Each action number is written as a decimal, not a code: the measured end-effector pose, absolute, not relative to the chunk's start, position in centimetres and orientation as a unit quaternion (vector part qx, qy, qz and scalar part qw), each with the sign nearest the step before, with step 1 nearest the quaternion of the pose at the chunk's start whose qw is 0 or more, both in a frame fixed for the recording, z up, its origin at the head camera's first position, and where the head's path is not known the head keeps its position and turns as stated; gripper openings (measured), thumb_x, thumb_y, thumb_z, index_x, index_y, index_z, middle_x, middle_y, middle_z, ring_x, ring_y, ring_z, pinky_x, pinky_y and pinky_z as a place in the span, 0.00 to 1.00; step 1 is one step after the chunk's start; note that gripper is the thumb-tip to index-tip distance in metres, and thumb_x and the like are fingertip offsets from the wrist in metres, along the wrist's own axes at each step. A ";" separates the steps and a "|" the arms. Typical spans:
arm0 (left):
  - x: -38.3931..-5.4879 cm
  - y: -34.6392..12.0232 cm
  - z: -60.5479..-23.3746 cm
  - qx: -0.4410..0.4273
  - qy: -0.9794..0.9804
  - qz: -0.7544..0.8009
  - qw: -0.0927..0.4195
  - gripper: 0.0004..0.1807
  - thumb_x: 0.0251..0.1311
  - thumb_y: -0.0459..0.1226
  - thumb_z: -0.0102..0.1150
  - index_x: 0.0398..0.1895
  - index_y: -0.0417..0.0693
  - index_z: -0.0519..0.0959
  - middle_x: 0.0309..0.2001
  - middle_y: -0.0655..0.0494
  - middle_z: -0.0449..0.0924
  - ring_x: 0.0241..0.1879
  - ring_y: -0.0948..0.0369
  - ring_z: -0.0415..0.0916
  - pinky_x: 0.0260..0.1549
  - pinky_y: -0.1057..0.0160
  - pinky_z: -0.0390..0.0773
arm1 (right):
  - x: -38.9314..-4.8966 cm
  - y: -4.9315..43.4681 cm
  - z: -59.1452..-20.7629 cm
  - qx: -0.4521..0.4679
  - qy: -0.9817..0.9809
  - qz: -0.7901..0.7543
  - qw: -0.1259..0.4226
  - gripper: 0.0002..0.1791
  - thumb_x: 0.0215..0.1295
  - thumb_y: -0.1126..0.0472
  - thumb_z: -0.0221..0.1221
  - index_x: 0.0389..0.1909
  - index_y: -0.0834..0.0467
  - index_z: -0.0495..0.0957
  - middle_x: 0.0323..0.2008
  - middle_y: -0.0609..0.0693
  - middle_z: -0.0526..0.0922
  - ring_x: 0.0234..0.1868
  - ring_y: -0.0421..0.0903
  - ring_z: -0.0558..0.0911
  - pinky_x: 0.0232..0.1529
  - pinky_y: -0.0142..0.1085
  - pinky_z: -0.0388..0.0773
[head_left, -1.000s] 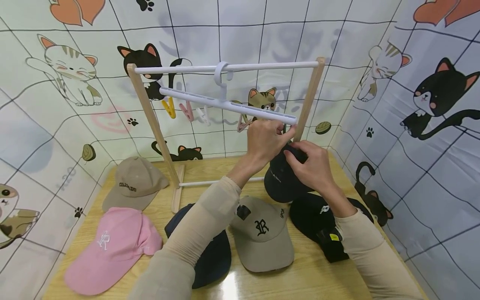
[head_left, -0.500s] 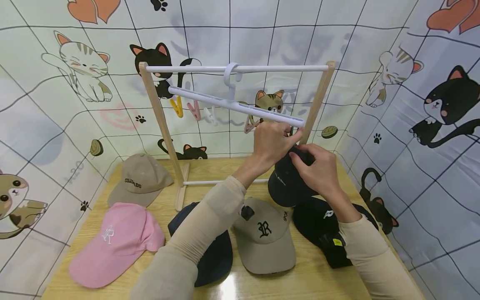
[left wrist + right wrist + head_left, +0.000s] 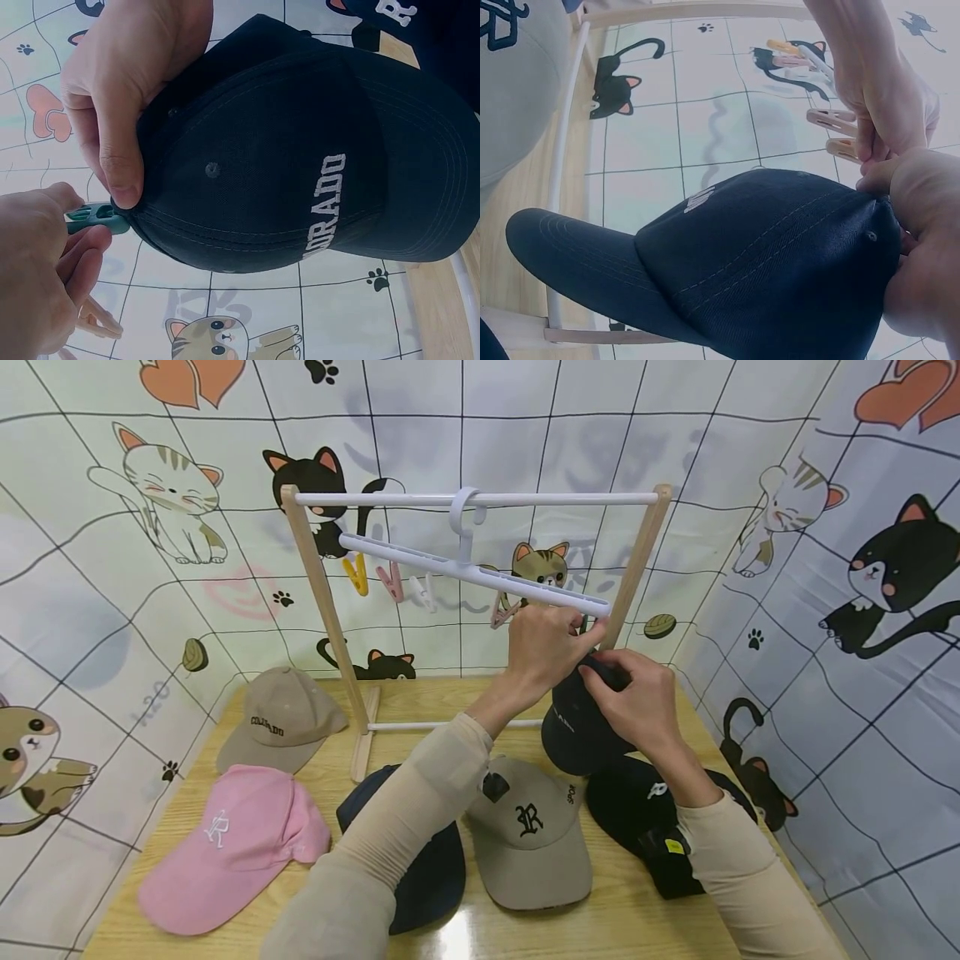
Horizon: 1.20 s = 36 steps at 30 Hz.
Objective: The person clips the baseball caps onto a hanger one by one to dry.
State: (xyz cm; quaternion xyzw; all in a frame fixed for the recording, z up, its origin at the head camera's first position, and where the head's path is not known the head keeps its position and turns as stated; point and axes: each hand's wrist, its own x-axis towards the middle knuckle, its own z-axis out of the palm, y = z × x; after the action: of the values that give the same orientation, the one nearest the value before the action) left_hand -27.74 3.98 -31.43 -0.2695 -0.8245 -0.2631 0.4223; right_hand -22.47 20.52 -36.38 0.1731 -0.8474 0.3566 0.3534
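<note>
The dark cap (image 3: 247, 157) hangs in the air beneath the low right end of the white hanger (image 3: 480, 573), above the desk (image 3: 427, 693). The right hand (image 3: 633, 693) pinches the cap's upper edge, thumb on the fabric; the left hand (image 3: 542, 637) pinches a green clip (image 3: 116, 223) at that same edge. Whether the clip bites on the cloth cannot be told.

If it catches only a thin fold, the cap could slip free once the right hand lets go, probably dropping onto the black cap (image 3: 630, 793) or the beige cap (image 3: 525, 810) below. The hanger already tilts down on this side; a harder pull could tip it further or shift its hook (image 3: 457, 514) along the bar (image 3: 555, 499). Squeezing the clip too early would also free the cloth.
</note>
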 end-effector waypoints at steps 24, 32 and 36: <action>-27.6 3.8 -31.7 -0.286 -0.819 -0.275 0.413 0.29 0.71 0.46 0.77 0.12 0.50 0.78 0.13 0.61 0.69 0.17 0.68 0.55 0.24 0.74 0.45 | -22.4 20.4 -36.3 0.176 -0.837 0.353 0.380 0.09 0.66 0.68 0.77 0.42 0.69 0.91 0.36 0.65 0.94 0.32 0.62 0.91 0.39 0.12 0.65; -27.7 3.8 -31.7 -0.288 -0.817 -0.272 0.418 0.28 0.70 0.46 0.78 0.12 0.49 0.79 0.12 0.60 0.71 0.17 0.67 0.55 0.25 0.73 0.45 | -22.6 20.5 -36.2 0.178 -0.835 0.350 0.387 0.08 0.66 0.68 0.77 0.41 0.70 0.90 0.35 0.65 0.94 0.32 0.62 0.91 0.39 0.13 0.65; -27.6 3.9 -31.6 -0.288 -0.820 -0.270 0.416 0.28 0.71 0.47 0.77 0.12 0.49 0.79 0.13 0.60 0.70 0.17 0.66 0.56 0.25 0.73 0.45 | -22.6 20.5 -36.2 0.181 -0.833 0.349 0.389 0.08 0.66 0.69 0.76 0.41 0.70 0.90 0.36 0.65 0.94 0.32 0.63 0.92 0.40 0.11 0.65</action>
State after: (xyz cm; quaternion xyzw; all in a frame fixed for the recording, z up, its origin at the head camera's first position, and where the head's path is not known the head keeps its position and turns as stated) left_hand -27.64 3.87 -31.63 -0.2875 -0.8197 -0.2696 0.4155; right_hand -22.63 20.51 -36.24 0.1807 -0.8329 0.3495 0.3893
